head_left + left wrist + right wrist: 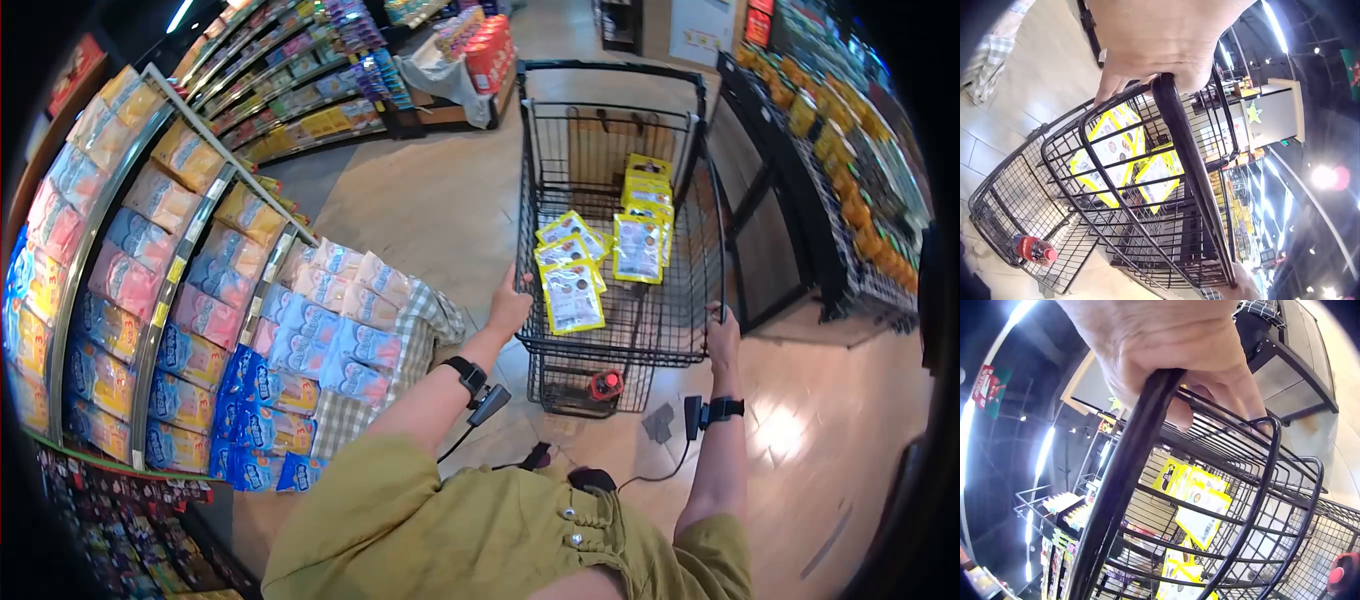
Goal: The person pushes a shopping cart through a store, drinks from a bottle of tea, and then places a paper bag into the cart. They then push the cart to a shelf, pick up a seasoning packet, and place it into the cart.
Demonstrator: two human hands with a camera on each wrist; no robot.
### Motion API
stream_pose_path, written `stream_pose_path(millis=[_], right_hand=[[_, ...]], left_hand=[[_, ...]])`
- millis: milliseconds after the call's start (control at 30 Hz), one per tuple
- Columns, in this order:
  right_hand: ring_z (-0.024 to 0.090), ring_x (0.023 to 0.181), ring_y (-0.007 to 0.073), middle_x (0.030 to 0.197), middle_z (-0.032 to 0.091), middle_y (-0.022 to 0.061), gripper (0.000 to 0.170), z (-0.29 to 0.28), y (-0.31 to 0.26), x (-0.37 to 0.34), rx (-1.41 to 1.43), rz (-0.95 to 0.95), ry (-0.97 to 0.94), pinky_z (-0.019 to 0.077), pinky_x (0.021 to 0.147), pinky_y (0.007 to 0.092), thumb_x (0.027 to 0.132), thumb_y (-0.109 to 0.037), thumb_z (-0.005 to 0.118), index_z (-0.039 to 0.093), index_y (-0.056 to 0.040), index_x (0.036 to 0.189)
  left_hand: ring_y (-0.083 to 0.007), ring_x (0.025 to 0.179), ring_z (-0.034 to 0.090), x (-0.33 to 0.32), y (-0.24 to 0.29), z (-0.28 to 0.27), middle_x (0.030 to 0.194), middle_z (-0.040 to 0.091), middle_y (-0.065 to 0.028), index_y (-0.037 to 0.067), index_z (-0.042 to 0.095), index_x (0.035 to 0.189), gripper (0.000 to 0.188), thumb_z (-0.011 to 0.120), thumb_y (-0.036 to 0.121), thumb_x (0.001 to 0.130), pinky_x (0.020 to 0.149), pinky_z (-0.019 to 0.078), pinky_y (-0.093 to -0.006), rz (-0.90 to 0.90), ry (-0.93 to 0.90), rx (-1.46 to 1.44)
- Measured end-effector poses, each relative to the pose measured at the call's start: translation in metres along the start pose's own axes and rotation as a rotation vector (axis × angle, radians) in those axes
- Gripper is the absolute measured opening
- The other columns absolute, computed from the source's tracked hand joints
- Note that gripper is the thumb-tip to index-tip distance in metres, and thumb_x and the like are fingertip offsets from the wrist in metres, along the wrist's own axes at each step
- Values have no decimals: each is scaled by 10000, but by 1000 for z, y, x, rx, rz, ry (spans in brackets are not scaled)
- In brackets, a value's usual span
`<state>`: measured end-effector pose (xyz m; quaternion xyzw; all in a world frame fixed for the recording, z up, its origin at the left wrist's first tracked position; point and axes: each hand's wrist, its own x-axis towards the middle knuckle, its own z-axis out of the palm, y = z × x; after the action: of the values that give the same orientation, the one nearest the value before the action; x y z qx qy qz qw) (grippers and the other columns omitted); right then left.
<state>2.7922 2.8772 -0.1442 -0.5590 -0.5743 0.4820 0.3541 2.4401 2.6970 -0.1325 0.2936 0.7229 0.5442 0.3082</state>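
A black wire shopping cart stands in front of me, seen from its handle end. My left hand grips the cart's left rear corner; in the left wrist view its palm lies over the black bar. At the opposite corner my right hand holds the frame, fingers curling over the wires in the right wrist view. Inside the basket lie two groups of flat yellow-and-white packets, one fanned out at left, the other overlapping at right. A red-capped bottle with dark contents lies on the lower rack.
Left of me rises a tiered shelf of pastel and blue packs, with a checked cloth at its end. A dark-sided display stand with orange-topped goods flanks the cart's right side. Tiled floor runs ahead past a table of red packages.
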Motion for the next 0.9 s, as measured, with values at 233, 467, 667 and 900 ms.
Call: stream_pose_path(millis=[233,467,667,900], right_hand=[[453,602,85,732,480,-15,187,25,-27,94,-125,-133,-19,389,489,242,871,-35,464,600,-33,998],[421,691,79,756,448,-19,195,52,-37,218,-86,-133,-57,385,649,235,870,10,451,583,-19,1010],[426,651,75,770,462,-20,195,82,-62,301,-83,-120,-69,377,595,226,879,24,431,577,-23,999],[435,577,60,770,471,-18,187,115,-101,372,-78,-47,-20,364,475,259,908,0,439,563,-54,1038]], left_hand=[[-101,589,529,96,7,24,1092,610,-41,120,382,1412,692,474,-49,747,508,476,-263,-17,45,13],[-62,602,480,188,45,50,1060,585,1,172,347,1452,738,472,-53,761,508,427,-229,-47,38,-19],[-46,651,488,263,69,57,1087,602,19,193,345,1460,758,477,-42,751,521,423,-219,-51,53,-1],[-143,901,549,384,69,70,1121,608,-55,158,379,1436,755,469,-46,714,775,440,-269,-45,39,15]])
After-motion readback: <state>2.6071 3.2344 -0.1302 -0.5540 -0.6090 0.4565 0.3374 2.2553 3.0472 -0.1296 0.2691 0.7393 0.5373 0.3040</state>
